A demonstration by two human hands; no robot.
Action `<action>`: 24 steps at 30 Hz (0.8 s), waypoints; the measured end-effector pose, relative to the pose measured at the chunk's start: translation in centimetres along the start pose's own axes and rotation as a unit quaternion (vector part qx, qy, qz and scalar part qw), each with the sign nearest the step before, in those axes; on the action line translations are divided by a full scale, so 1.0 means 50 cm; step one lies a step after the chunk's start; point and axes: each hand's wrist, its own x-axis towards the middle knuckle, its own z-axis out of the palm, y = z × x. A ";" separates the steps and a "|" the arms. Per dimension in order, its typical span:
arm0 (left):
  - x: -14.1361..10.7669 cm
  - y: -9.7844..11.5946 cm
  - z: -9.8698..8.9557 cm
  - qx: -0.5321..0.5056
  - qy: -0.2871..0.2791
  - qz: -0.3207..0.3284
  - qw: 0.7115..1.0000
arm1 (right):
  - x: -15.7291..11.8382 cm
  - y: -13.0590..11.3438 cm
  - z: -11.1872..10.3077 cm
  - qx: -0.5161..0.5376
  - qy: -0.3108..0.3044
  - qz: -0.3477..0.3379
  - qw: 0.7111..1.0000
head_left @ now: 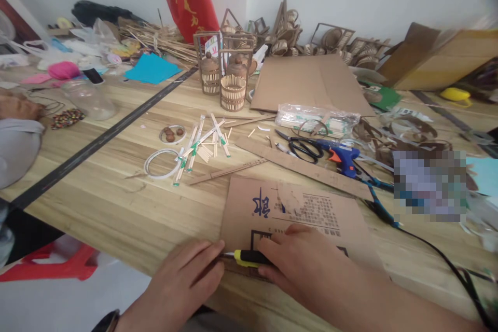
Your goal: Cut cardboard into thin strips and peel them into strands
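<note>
A printed cardboard sheet (pixel 311 207) lies at the table's front edge. My right hand (pixel 307 264) is closed around a black and yellow utility knife (pixel 249 258), resting low on the sheet. The knife's blade points left, along the sheet's near part. My left hand (pixel 190 270) holds the sheet's left near corner, its fingertips close to the blade tip. The thumb's grip there is partly hidden. Just beyond the sheet lies a long curved cardboard strip (pixel 303 166).
Behind are a blue glue gun (pixel 344 158), black scissors (pixel 307 148), wooden sticks (pixel 206 150), a tape roll (pixel 162 163) and a small slatted basket (pixel 232 93). A larger cardboard piece (pixel 307 80) lies farther back. A black cable (pixel 439 249) runs along the right. Another person's sleeve (pixel 19 150) shows left.
</note>
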 end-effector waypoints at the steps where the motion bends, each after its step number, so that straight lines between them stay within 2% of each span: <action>1: 0.001 0.000 -0.001 -0.003 0.000 -0.001 1.000 | 0.003 -0.001 0.000 -0.009 0.003 -0.005 1.000; 7: 0.007 0.000 -0.002 -0.012 0.004 -0.007 1.000 | 0.008 -0.005 -0.006 -0.044 0.030 -0.035 0.998; 15: 0.005 0.000 0.000 0.000 0.006 -0.007 1.000 | 0.011 -0.011 -0.016 -0.045 -0.016 -0.028 0.998; 24: 0.010 0.004 0.003 -0.002 0.020 -0.024 1.000 | -0.005 -0.005 0.010 -0.067 0.053 -0.036 0.996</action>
